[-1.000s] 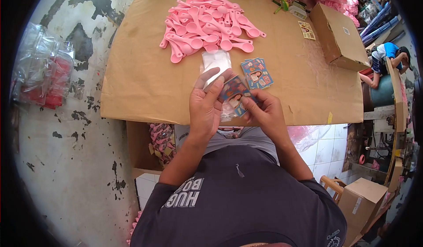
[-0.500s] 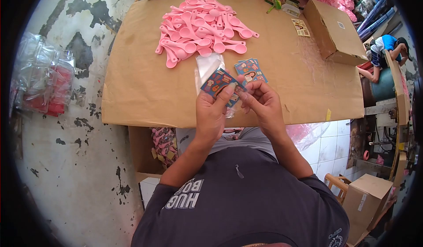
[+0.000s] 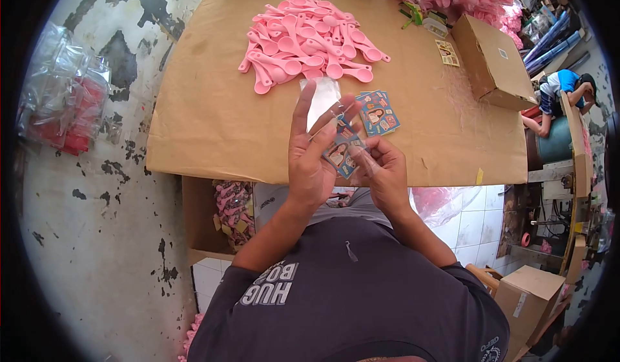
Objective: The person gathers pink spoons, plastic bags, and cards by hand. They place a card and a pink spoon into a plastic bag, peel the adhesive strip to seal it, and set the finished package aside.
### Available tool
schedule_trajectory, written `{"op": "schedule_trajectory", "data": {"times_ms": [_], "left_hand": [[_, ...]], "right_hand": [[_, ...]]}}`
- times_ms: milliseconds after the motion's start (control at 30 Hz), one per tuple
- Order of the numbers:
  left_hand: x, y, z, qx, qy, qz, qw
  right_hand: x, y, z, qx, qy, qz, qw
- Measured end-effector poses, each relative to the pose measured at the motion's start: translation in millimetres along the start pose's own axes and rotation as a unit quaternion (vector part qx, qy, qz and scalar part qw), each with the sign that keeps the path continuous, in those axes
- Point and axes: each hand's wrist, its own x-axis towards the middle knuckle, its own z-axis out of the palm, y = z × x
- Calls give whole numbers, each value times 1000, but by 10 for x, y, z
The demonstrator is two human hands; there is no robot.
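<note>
- Above the near edge of a cardboard-covered bench [image 3: 213, 116], a person holds a small printed card [image 3: 340, 153] between both hands.
- The left hand [image 3: 313, 149] has its fingers spread and stretched upward, its palm behind the card.
- The right hand [image 3: 381, 168] pinches the card's lower right side with thumb and fingertips.
- The card is blue-edged and shows a tiny portrait picture; its lettering is too small to read. It seems to sit in a clear sleeve, though this is hard to tell.
- Just beyond the hands, a stack of similar cards [image 3: 378, 111] lies on the bench beside a clear plastic bag [image 3: 321, 94].
- Farther back sits a heap of pink plastic spoons [image 3: 309, 39].
- The person's dark shirt [image 3: 349, 297] carries pale letters, seen upside down, reading "HUG" and "BO".
- A closed cardboard box [image 3: 492, 62] rests at the bench's right side.
</note>
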Motion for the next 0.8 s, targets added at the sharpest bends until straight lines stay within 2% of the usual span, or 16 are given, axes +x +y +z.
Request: {"op": "schedule_trajectory", "data": {"times_ms": [200, 300, 500, 633, 700, 733, 800], "left_hand": [[82, -59, -17, -100, -31, 0, 995], [120, -62, -94, -126, -59, -23, 990], [76, -178, 3, -55, -51, -62, 995], [58, -204, 24, -44, -49, -51, 997], [50, -195, 17, -24, -35, -50, 998], [50, -183, 3, -26, -36, -49, 998], [57, -146, -54, -17, 6, -65, 998]], "right_hand": [[-14, -18, 63, -2, 4, -25, 1000], [-71, -89, 73, -12, 1, -2, 1000], [-12, -39, 49, 3, 37, -39, 999], [19, 4, 30, -35, 42, -30, 998], [68, 106, 64, -27, 59, -133, 989], [45, 101, 67, -30, 59, -133, 989], [-15, -56, 167, -220, 112, -255, 935]]}}
